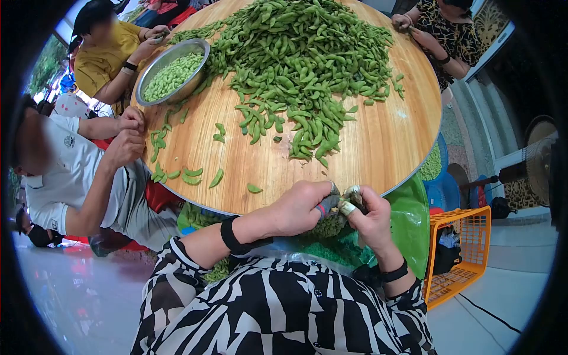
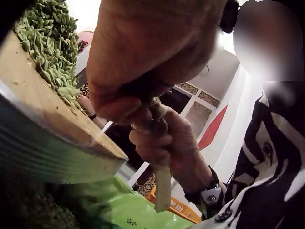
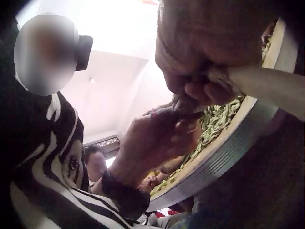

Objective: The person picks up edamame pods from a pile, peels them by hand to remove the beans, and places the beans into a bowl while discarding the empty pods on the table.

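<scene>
My left hand (image 1: pixel 299 207) and right hand (image 1: pixel 370 219) meet at the near table edge, fingers curled and fingertips together. Between them they pinch a small greenish thing (image 1: pixel 341 203), mostly hidden; I cannot tell whether it is a pod. Dark and pale wraps cover several fingertips. The left wrist view shows the left hand (image 2: pixel 147 52) above the right hand (image 2: pixel 178 148), with a pale strip (image 2: pixel 163 188) hanging beside it. Seen from the right wrist, the left hand (image 3: pixel 147 138) is below the right hand (image 3: pixel 209 43). Green pods (image 1: pixel 302 65) are heaped on the table (image 1: pixel 390 142).
A metal bowl (image 1: pixel 203 64) of shelled beans stands at the table's left. Loose pods (image 1: pixel 217 178) lie near the front edge. Below are a green bag (image 1: pixel 414 216) and greens (image 1: pixel 325 228). An orange crate (image 1: pixel 482 236) is at right. Several people sit around the table.
</scene>
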`<state>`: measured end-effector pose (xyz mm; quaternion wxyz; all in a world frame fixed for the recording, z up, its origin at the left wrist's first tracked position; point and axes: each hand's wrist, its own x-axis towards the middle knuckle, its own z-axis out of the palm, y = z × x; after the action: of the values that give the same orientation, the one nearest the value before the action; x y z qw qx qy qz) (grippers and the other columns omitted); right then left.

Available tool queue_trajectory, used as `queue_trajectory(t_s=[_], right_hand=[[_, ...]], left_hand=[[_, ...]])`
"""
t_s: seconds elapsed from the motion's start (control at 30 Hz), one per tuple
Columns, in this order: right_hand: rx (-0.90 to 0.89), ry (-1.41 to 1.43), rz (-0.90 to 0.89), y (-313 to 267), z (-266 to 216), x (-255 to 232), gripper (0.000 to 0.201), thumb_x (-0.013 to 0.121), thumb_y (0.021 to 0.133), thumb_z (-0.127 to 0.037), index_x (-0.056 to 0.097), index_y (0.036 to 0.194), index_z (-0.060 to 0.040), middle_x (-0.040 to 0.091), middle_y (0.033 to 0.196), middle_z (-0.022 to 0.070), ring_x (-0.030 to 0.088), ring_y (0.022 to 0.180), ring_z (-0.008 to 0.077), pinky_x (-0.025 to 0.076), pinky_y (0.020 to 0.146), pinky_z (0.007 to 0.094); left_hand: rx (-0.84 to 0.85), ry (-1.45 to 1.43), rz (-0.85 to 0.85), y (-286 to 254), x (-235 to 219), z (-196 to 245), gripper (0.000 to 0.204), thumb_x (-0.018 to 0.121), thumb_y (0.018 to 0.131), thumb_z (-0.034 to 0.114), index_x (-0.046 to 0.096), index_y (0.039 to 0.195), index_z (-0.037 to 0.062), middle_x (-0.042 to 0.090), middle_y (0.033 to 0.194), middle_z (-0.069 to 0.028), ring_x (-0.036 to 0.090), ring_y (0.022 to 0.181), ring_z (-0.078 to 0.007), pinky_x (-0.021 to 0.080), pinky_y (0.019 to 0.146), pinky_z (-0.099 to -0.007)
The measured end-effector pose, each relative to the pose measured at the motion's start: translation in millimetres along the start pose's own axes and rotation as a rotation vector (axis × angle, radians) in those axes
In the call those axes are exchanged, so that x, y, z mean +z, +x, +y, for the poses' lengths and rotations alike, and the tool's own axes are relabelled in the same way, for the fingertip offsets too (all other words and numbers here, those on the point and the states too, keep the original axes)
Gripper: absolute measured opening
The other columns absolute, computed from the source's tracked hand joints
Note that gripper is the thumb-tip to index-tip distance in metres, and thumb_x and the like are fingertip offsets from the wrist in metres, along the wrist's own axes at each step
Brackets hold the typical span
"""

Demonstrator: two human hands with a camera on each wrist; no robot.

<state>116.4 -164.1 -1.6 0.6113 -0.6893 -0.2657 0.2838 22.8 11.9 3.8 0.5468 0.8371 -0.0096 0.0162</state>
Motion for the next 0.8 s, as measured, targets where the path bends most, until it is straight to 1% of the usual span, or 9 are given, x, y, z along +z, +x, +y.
queue_trajectory(t_s=[0.17, 0.23, 0.27, 0.37, 0.47, 0.53, 0.6, 0.67, 0.8], right_hand=[[0.025, -0.078, -0.1, -1, -5, -9, 0.011, 0.065, 0.079, -0.004, 0.056, 0.085, -0.0015, 0.048, 0.066, -0.0041, 0.042, 0.059, 0.0035, 0.036, 0.052, 0.0222], [0.026, -0.075, -0.108, -1, -7, -10, 0.01, 0.064, 0.079, -0.004, 0.056, 0.084, -0.0014, 0.048, 0.065, -0.004, 0.042, 0.059, 0.0035, 0.035, 0.052, 0.0223], [0.025, -0.072, -0.115, 0, -8, -11, 0.01, 0.064, 0.079, -0.004, 0.055, 0.084, -0.0013, 0.047, 0.065, -0.0038, 0.043, 0.059, 0.0036, 0.035, 0.052, 0.0224], [-0.113, -0.232, -0.084, 0, -7, -6, 0.013, 0.065, 0.076, -0.005, 0.055, 0.083, -0.0008, 0.048, 0.062, 0.0022, 0.045, 0.054, 0.0099, 0.037, 0.05, 0.0255], [-0.254, -0.465, -0.01, -1, -4, 2, 0.015, 0.064, 0.072, -0.005, 0.054, 0.082, -0.0005, 0.049, 0.061, 0.0113, 0.048, 0.051, 0.0216, 0.04, 0.05, 0.0307], [-0.3, -0.561, 0.008, -1, -3, 5, 0.017, 0.063, 0.07, -0.004, 0.054, 0.084, -0.0003, 0.049, 0.061, 0.0096, 0.049, 0.051, 0.0186, 0.041, 0.05, 0.0304], [-0.344, -0.659, 0.025, -2, -3, 6, 0.019, 0.062, 0.069, -0.004, 0.055, 0.086, -0.0002, 0.048, 0.06, 0.0079, 0.05, 0.052, 0.0157, 0.041, 0.051, 0.03], [-0.333, -0.67, 0.053, -1, -5, 6, 0.015, 0.061, 0.07, -0.003, 0.052, 0.081, -0.0005, 0.05, 0.062, 0.0162, 0.05, 0.051, 0.0314, 0.042, 0.05, 0.0357], [-0.222, -0.486, 0.041, -6, -13, -6, 0.013, 0.062, 0.075, -0.001, 0.055, 0.086, 0.0001, 0.05, 0.062, 0.014, 0.049, 0.051, 0.0286, 0.042, 0.051, 0.0343]], left_hand=[[0.014, -0.072, -0.032, -4, 0, 3, 0.011, 0.05, 0.087, 0.0, 0.058, 0.095, -0.0015, 0.059, 0.07, -0.0087, 0.056, 0.065, -0.0145, 0.046, 0.06, -0.0288], [-0.222, -0.382, -0.124, -4, -3, 11, 0.009, 0.054, 0.083, 0.0, 0.056, 0.091, -0.0025, 0.06, 0.075, -0.0205, 0.06, 0.065, -0.0313, 0.047, 0.061, -0.0371], [-0.22, -0.381, -0.124, -3, -3, 11, 0.009, 0.054, 0.083, 0.0, 0.056, 0.091, -0.0025, 0.06, 0.075, -0.0205, 0.06, 0.065, -0.0313, 0.047, 0.061, -0.0371], [-0.232, -0.479, -0.131, -5, -2, 9, 0.009, 0.055, 0.084, 0.002, 0.057, 0.092, -0.0024, 0.061, 0.075, -0.0195, 0.06, 0.065, -0.0296, 0.047, 0.061, -0.0364], [-0.141, -0.148, -0.108, -7, 1, 7, 0.009, 0.056, 0.083, 0.001, 0.057, 0.092, -0.0027, 0.061, 0.075, -0.0202, 0.061, 0.066, -0.03, 0.047, 0.061, -0.0364], [0.04, 0.166, -0.039, -9, 6, 4, 0.006, 0.057, 0.086, 0.003, 0.059, 0.091, -0.0005, 0.06, 0.07, -0.0081, 0.056, 0.064, -0.012, 0.046, 0.058, -0.0299], [0.02, 0.138, -0.034, -11, 8, 2, 0.006, 0.057, 0.087, 0.002, 0.058, 0.092, -0.0004, 0.061, 0.07, -0.0087, 0.057, 0.065, -0.0123, 0.046, 0.058, -0.0303], [0.001, 0.111, -0.028, -12, 8, 5, 0.006, 0.056, 0.087, 0.001, 0.056, 0.092, -0.0003, 0.061, 0.071, -0.0094, 0.057, 0.065, -0.0126, 0.046, 0.058, -0.0306], [-0.217, -0.257, 0.055, -13, 3, 2, 0.018, 0.055, 0.087, 0.0, 0.048, 0.104, -0.001, 0.064, 0.077, -0.0108, 0.059, 0.07, -0.013, 0.046, 0.062, -0.0288]])
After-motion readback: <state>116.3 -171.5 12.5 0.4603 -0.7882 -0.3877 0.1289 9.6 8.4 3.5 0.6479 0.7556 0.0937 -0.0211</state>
